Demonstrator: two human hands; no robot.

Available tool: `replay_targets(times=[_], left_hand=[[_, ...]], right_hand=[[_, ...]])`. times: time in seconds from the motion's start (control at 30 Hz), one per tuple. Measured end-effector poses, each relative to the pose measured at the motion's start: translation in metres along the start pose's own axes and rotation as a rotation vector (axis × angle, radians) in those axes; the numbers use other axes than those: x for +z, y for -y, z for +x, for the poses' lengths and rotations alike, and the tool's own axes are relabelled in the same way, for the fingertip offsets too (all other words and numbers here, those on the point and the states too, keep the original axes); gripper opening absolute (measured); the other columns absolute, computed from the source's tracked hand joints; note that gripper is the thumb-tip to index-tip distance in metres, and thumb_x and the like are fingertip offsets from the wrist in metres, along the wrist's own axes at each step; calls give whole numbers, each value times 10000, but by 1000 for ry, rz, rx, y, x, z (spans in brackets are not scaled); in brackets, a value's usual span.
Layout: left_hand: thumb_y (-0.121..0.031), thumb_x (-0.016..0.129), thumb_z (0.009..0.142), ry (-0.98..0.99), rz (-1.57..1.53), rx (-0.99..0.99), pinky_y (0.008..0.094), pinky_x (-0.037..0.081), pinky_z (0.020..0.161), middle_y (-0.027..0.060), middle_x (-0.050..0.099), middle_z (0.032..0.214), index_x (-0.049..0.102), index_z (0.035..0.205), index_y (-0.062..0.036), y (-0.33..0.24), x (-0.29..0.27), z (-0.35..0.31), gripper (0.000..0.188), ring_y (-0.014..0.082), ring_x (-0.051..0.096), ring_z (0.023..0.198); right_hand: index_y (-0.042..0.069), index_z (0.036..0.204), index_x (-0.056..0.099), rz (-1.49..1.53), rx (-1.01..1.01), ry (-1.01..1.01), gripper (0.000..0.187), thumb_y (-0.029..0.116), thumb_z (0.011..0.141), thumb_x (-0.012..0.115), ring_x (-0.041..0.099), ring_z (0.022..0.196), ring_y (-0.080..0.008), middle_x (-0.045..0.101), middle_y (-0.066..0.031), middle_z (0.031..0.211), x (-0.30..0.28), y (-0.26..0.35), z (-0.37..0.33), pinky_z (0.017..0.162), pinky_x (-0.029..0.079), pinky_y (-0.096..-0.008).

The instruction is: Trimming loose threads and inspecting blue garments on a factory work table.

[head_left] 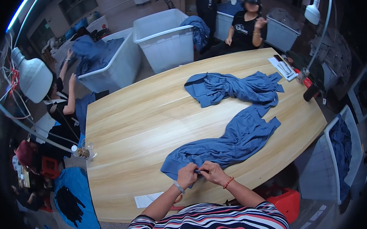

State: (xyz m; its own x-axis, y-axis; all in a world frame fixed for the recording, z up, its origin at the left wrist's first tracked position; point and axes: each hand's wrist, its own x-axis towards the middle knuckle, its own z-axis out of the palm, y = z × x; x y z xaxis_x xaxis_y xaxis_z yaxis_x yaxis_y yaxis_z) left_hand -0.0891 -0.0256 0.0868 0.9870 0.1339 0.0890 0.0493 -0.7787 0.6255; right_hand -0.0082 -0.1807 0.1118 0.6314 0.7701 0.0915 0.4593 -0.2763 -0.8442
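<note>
Your left hand (186,175) and right hand (214,173): fingers (206,167) pinching near blue garment (225,143) edge; 2nd blue garment (234,87) beyond, same desk (128,132).

You see through the left of two fisheye cameras on your head, looking down and forward over your striped shirt (236,221) at your left hand (186,175) and right hand (213,173). It sits above and behind the hands, near them, yet so wide that it takes in most of the table (137,124) around them and the bins (166,45) well beyond.
</note>
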Motion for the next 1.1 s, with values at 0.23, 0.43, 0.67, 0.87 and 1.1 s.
replay_targets(times=[0.23, 0.43, 0.67, 0.87, 1.1], left_hand=[[-42, 582, 693, -90, 15, 47, 415, 480, 598, 107, 571, 868, 590, 864, -84, 7, 7, -4, 176, 340, 592, 726], [-14, 651, 735, -269, -306, 208, 373, 503, 663, 174, 524, 1008, 545, 1023, -22, -16, -6, -12, 307, 308, 586, 781], [-83, 633, 794, -38, -579, -102, 322, 491, 656, 137, 615, 822, 572, 947, 10, -17, 6, -10, 189, 253, 615, 713], [-128, 627, 815, 102, -640, -160, 272, 474, 659, 84, 613, 797, 589, 995, 4, -2, 15, -10, 226, 147, 580, 711], [-128, 678, 817, 231, -894, -293, 168, 386, 556, -47, 590, 687, 640, 843, -23, -12, -1, -5, 115, 16, 476, 605]], right_hand=[[21, 833, 608, -61, 42, 56, 160, 169, 783, 644, 603, 725, -265, 595, -114, 808, 6, -5, 3, 660, 487, -343], [-11, 890, 558, 408, 429, 32, 226, 205, 853, 612, 615, 541, -109, 611, -83, 756, -12, 4, 5, 483, 490, -266], [-4, 943, 528, 584, 465, 86, 192, 165, 882, 595, 619, 580, -96, 592, -55, 809, -20, 30, 17, 486, 504, -221], [-21, 908, 514, 801, 498, -53, 166, 122, 878, 593, 664, 650, -154, 592, -73, 796, -23, 17, 16, 521, 551, -248], [-30, 863, 551, 685, 414, -213, 148, 101, 854, 620, 644, 670, -102, 624, -69, 814, -20, 2, 18, 583, 528, -226]])
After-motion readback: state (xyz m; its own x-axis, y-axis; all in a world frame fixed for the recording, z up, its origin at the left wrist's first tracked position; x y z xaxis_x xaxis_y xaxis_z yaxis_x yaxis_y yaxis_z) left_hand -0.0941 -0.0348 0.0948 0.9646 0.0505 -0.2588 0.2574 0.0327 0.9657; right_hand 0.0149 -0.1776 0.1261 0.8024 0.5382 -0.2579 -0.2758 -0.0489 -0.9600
